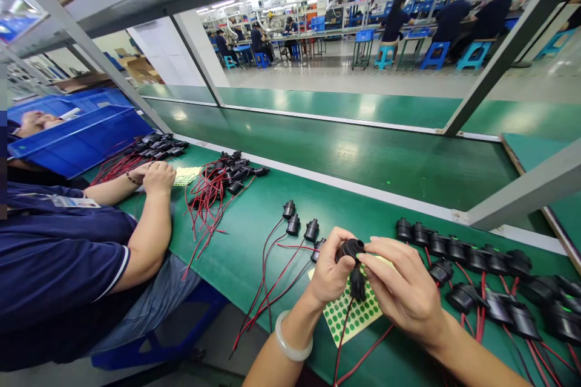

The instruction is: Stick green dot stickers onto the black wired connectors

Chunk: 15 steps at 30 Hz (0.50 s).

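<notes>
My left hand (pixel 330 272) grips a small black round part (pixel 350 249) with red and black wires trailing down from it. My right hand (pixel 402 287) meets it from the right, fingertips pressed on the part's front face. Under both hands lies a pale sheet of green round stickers (pixel 356 317) on the green bench (pixel 254 236). Several finished black parts with wires (pixel 299 227) lie just left of my hands. A long row of the same black parts (pixel 476 260) stretches to the right.
A co-worker in a dark blue shirt (pixel 59 254) sits at the left, hands (pixel 154 176) on another sticker sheet beside piles of wired parts (pixel 227 175). Blue bins (pixel 77 133) stand far left. A green conveyor (pixel 363 157) runs behind the bench, crossed by grey frame bars (pixel 503 48).
</notes>
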{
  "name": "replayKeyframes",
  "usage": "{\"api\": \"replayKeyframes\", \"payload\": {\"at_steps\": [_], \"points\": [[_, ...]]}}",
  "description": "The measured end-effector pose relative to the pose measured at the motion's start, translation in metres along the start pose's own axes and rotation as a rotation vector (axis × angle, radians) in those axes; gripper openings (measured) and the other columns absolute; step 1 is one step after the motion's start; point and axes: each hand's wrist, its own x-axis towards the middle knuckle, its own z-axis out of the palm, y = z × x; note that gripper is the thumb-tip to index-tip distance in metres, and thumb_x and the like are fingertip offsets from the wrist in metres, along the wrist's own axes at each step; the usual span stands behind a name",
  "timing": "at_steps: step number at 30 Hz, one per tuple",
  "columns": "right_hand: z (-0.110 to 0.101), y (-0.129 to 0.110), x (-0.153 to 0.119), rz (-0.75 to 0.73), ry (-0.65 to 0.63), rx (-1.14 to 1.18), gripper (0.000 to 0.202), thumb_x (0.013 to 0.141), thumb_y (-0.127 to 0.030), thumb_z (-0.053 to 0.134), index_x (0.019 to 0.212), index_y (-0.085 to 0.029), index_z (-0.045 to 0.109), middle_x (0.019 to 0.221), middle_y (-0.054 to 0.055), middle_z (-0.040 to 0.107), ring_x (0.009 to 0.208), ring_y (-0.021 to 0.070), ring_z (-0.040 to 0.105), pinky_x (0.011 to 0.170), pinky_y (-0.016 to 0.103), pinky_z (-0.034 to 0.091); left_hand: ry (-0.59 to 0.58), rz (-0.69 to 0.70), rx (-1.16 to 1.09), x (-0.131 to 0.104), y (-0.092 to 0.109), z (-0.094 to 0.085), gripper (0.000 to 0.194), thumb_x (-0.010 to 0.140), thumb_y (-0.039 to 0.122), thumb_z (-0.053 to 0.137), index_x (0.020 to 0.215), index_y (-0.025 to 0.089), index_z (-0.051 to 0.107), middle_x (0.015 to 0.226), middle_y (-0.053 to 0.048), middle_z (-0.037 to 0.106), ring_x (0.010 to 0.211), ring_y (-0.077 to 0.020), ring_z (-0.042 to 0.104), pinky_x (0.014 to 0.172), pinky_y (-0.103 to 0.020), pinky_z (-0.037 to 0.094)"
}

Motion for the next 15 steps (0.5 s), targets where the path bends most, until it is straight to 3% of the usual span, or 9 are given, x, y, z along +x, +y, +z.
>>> {"api": "replayKeyframes", "payload": {"at_steps": [15], "points": [[0.008, -0.008, -0.013, 0.129, 0.039, 0.025, 0.028, 0.091, -0.006, 0.054, 0.115, -0.017, 0.064, 0.109, 0.013, 0.066, 0.105, 0.0266, 0.063, 0.085, 0.043, 0.055, -0.005, 0.024, 0.133, 0.002, 0.0, -0.001, 0.058, 0.081, 0.076, 0.05, 0.092, 0.019, 0.051, 0.076, 0.001, 0.048, 0.065, -0.0143, 0.043, 0.06, -0.026, 0.036]]}}
